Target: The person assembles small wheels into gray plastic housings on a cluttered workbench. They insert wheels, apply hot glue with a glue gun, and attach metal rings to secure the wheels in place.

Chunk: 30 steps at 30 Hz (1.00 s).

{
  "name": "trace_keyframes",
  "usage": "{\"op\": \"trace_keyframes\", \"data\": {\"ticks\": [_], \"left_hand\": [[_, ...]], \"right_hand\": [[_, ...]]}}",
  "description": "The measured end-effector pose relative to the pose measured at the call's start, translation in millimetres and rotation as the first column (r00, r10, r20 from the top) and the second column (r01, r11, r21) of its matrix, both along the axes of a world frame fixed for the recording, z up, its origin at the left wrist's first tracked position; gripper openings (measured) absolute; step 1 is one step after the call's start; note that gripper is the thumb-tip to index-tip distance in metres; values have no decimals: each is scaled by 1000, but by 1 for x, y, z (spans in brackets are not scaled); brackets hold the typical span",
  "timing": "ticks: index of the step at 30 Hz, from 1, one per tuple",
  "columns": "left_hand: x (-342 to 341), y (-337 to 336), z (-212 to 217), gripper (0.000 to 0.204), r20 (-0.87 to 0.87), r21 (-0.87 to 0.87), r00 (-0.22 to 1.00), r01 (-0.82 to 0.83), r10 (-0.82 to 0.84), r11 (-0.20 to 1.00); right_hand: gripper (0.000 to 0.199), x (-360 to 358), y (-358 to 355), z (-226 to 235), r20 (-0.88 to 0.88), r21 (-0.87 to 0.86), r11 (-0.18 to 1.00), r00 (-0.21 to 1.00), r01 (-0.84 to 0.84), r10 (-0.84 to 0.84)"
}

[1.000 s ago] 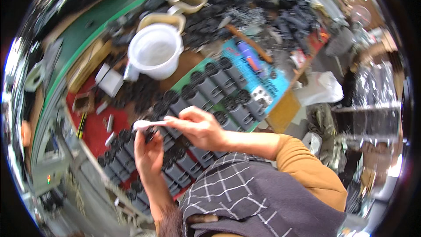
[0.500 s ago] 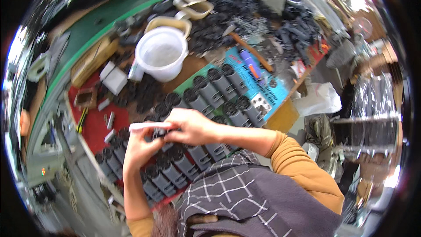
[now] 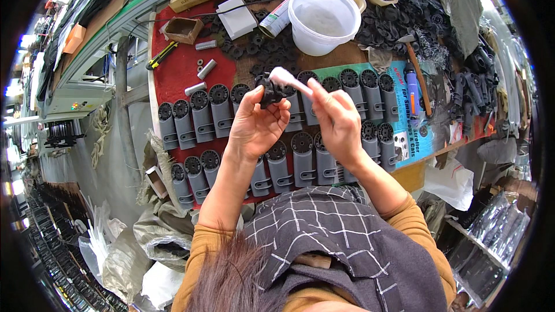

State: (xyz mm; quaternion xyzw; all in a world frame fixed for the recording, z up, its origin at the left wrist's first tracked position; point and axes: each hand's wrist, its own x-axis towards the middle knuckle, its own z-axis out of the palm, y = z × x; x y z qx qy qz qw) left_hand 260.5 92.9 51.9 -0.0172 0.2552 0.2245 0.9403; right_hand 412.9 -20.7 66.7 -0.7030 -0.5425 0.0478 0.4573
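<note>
My left hand (image 3: pixel 257 124) holds a small black plastic part (image 3: pixel 268 90) up above the bench. My right hand (image 3: pixel 337 121) grips a white tube-like applicator (image 3: pixel 287 77) whose tip touches that part. Below both hands lie two rows of grey housings with black round wheels (image 3: pixel 202 112), laid side by side on the red mat (image 3: pixel 179 69).
A white plastic tub (image 3: pixel 321 14) stands at the back, with a white box (image 3: pixel 237 18), a brown tray (image 3: pixel 182 29), a yellow-handled knife (image 3: pixel 161 55) and metal pins (image 3: pixel 205 69) to its left. Piles of black parts (image 3: pixel 428 17) lie right. Bags (image 3: pixel 156 237) hang at the bench's left edge.
The view has swung, so the bench now lies square ahead. Both hands have lifted off the rows of housings, and the black part is now held up in my left hand against the applicator.
</note>
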Motion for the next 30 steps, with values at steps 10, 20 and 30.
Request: {"op": "trace_keyframes", "data": {"ticks": [10,20,30], "left_hand": [[-4,-3,-11,23,-14,168,997,-73,76,983],[1,0,8,29,-14,76,991,-131,133,988],[15,-12,34,31,-66,-304,993,-115,100,946]], "right_hand": [[32,14,-1,11,166,-9,998,984,-58,58],[34,-12,-11,4,-324,-2,1000,946,23,-22],[35,1,3,-9,77,53,998,996,45,-49]]}}
